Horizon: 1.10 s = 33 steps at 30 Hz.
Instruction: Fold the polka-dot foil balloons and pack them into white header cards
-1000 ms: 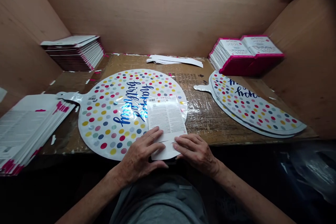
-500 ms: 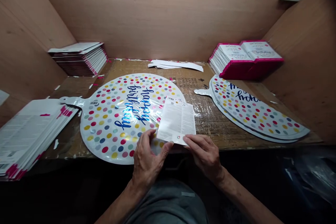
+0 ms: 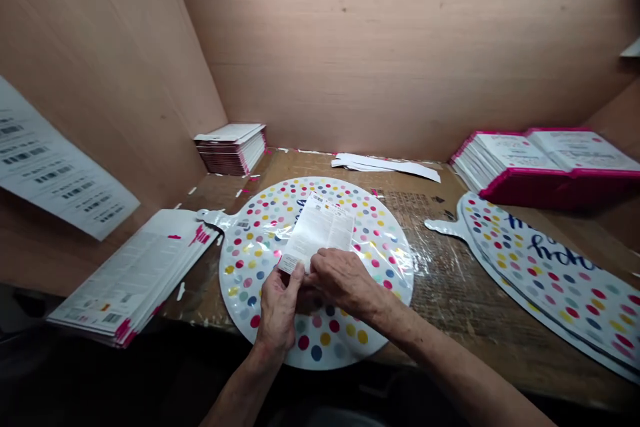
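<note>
A white printed card packet (image 3: 323,230) is held over a flat foil balloon (image 3: 380,260) with coloured dots and blue lettering. Between thumb and fingers, my left hand (image 3: 278,307) grips the packet's lower left corner. My right hand (image 3: 345,280) is closed at the packet's lower edge, its fingertips curled there; what exactly they pinch is hidden. The balloon lies flat on the cardboard-covered table, its tail pointing left, and the packet covers most of its lettering.
More dotted balloons (image 3: 550,273) lie stacked at the right. Printed packets (image 3: 135,273) fan out at the left front, with a card stack (image 3: 233,147) behind. Pink-edged packets (image 3: 540,160) stand back right. White paper strips (image 3: 385,165) lie along the back; a barcode sheet (image 3: 55,160) hangs left.
The view has swung left, bringing the barcode sheet in. My right hand has moved over toward my left hand at the packet's lower edge, and the packet now sits over the balloon's middle.
</note>
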Available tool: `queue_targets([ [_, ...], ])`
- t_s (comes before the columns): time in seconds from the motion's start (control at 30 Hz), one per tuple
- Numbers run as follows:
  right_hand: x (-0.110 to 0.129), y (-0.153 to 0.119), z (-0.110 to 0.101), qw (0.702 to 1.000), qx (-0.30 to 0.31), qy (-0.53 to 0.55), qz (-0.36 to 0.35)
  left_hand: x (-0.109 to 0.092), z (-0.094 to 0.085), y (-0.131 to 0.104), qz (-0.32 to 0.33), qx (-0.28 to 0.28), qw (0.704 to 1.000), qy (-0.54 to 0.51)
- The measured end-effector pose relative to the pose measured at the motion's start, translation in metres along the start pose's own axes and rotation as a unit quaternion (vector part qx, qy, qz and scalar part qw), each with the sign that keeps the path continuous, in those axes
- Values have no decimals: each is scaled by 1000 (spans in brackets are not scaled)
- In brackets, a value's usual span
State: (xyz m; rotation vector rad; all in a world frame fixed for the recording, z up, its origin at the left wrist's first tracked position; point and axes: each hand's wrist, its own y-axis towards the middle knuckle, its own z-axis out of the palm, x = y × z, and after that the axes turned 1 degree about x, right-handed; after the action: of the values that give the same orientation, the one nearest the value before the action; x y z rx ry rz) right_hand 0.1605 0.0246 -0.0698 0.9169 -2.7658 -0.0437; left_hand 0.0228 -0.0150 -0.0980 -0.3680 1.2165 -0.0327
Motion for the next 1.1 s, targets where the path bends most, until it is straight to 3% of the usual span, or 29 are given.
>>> queue_targets([
  [0.07,-1,19,1,999,-18,34,-13,-10,-17,13,21,-18,999,18],
  [0.13,3,32,8,988,-109,108,14,-27,-34,32,74,-59,995,21],
  [0.2,16,36,21,972,-149,183,-1,-54,-49,60,123,-95,988,10],
  [0.37,66,31,66,965,13,182,-188,-151,-63,162,167,-162,972,35],
  [0.47,74,32,79,963,53,173,-199,-201,-58,218,161,-169,970,63],
  [0.53,66,35,77,967,51,178,-178,-215,-58,235,149,-169,970,91],
  [0.6,54,44,67,976,25,168,-136,-205,-65,228,145,-172,966,124],
  [0.67,44,61,53,987,-18,140,-74,-171,-80,197,171,-166,949,204],
  [0.7,43,73,47,991,-34,123,-48,-147,-89,174,217,-133,907,336],
  [0.77,47,105,37,995,-46,81,-20,-92,-107,125,300,-107,788,527],
  [0.8,54,123,34,997,-35,61,-15,-65,-114,102,319,-120,747,571],
  [0.87,73,157,34,999,-2,28,-20,-20,-119,65,333,-141,702,614],
  [0.97,107,193,41,999,47,-17,6,17,-111,40,350,-158,684,621],
  [1.1,133,208,51,995,86,-20,40,15,-99,28,371,-128,701,596],
])
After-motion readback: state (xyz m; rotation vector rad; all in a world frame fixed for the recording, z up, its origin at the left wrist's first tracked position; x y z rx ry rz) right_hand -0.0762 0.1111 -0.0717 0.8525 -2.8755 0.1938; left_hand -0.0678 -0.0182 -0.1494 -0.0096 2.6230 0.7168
